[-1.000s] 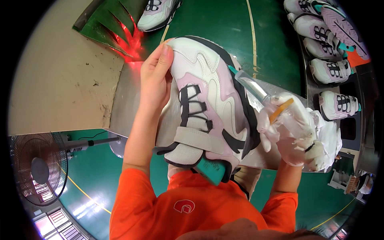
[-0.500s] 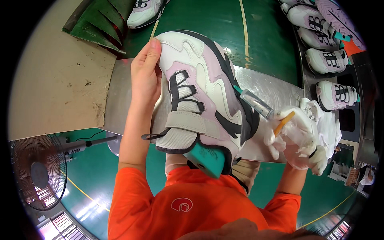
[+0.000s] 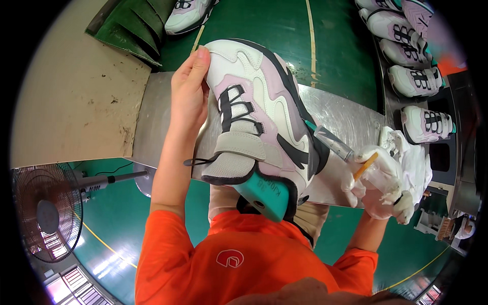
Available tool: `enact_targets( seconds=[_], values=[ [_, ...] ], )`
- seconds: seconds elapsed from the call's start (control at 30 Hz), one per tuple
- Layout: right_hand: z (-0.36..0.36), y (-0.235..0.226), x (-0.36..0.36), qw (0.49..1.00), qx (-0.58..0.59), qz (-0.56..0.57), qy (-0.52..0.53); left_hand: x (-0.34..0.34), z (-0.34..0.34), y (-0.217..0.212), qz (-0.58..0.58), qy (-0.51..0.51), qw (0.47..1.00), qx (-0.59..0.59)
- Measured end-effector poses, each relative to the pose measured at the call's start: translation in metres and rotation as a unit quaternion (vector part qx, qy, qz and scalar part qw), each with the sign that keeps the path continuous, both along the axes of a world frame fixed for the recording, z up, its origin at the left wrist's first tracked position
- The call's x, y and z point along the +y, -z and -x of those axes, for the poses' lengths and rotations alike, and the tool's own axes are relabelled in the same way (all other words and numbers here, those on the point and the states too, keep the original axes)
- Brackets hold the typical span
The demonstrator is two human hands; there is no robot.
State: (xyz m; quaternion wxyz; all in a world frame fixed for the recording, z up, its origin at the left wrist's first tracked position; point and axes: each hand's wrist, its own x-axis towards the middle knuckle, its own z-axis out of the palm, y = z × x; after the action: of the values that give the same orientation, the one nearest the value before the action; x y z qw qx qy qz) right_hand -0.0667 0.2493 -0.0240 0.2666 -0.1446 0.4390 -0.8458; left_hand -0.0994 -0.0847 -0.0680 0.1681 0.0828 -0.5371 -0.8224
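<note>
My left hand (image 3: 189, 96) grips the toe side of a white, pink and black sneaker (image 3: 264, 122) with a teal last sticking out of its heel opening (image 3: 264, 195). The shoe is held up over a metal table (image 3: 351, 119). My right hand (image 3: 378, 185), in a white glove, holds a clear syringe-like applicator (image 3: 333, 142) and an orange stick (image 3: 366, 165). The applicator's tip touches the shoe's side near the black trim.
A row of matching sneakers (image 3: 414, 81) lies on a rack at the upper right. A white cloth (image 3: 414, 157) lies on the table's right end. A green ribbed chute (image 3: 134, 30) holding another shoe (image 3: 185, 14) is at the top left; a fan (image 3: 46, 213) stands at the lower left.
The shoe has shifted slightly and turned in my left hand. The red light on the chute is gone. My right hand has brought the applicator's tip against the shoe's side.
</note>
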Motion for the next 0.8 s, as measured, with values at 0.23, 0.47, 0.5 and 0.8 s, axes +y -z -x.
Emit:
enact_targets(
  seconds=[0.23,0.47,0.5,0.8],
  values=[
    [-0.022,0.006,0.028,0.993,-0.001,0.023,0.117,0.002,-0.004,-0.007,0.0,0.0,1.0,0.0],
    [-0.061,-0.012,0.068,0.686,0.208,-0.596,0.361,-0.003,-0.004,0.002,0.003,-0.017,1.0,0.012],
    [-0.056,-0.009,0.071,0.626,0.219,-0.66,0.352,-0.003,-0.003,0.004,0.002,-0.024,1.0,0.013],
    [-0.054,0.008,0.106,0.351,0.283,-0.857,0.252,0.0,-0.001,0.002,-0.004,-0.005,1.0,0.03]
  ],
)
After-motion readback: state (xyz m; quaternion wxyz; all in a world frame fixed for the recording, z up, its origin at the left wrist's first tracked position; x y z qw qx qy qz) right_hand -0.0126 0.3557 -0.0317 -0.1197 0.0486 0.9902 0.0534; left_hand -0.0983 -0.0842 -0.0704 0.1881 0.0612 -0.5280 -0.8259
